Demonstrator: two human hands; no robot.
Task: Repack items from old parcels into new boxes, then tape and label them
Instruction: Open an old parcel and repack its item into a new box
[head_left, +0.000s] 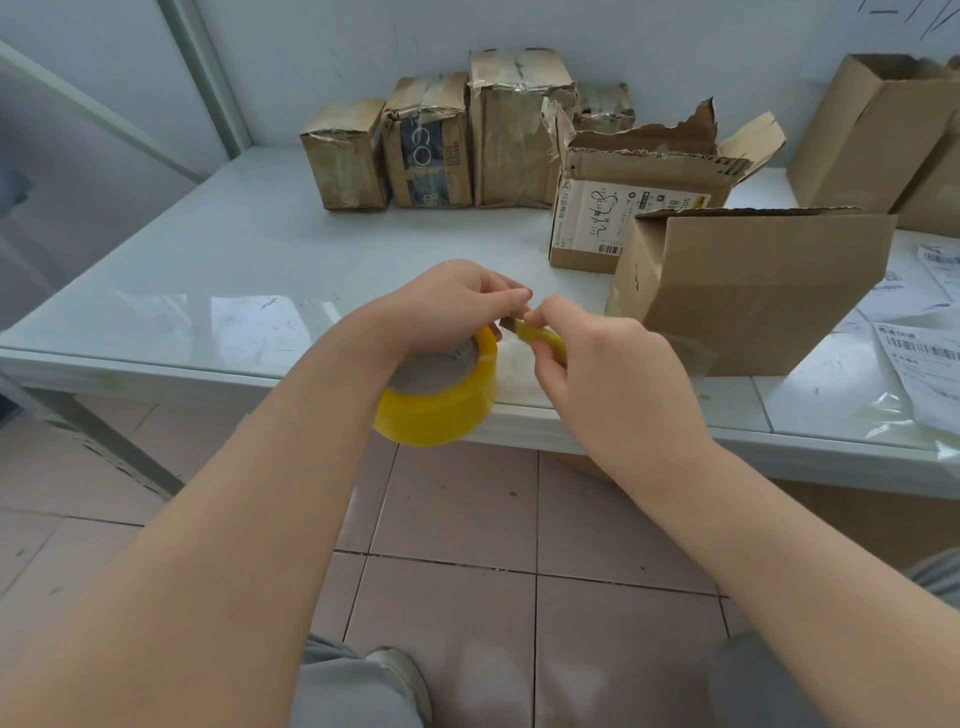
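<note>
A yellow roll of packing tape (441, 410) hangs over the table's front edge, with my left hand (447, 312) through its core; that hand's fingertips pinch the tape's free end. My right hand (608, 379) grips a small yellow utility knife (540, 338), its blade tip close to my left fingertips. A new plain cardboard box (753, 291) lies on its side just right of my hands. Behind it stands a torn-open old parcel (623, 208) with printed markings and a barcode.
Several worn, taped old parcels (431, 145) line the back wall on the white table (208, 270). More plain boxes (878, 135) stand at the far right. Shipping labels (919, 364) lie on the table's right side. Tiled floor lies below the table edge.
</note>
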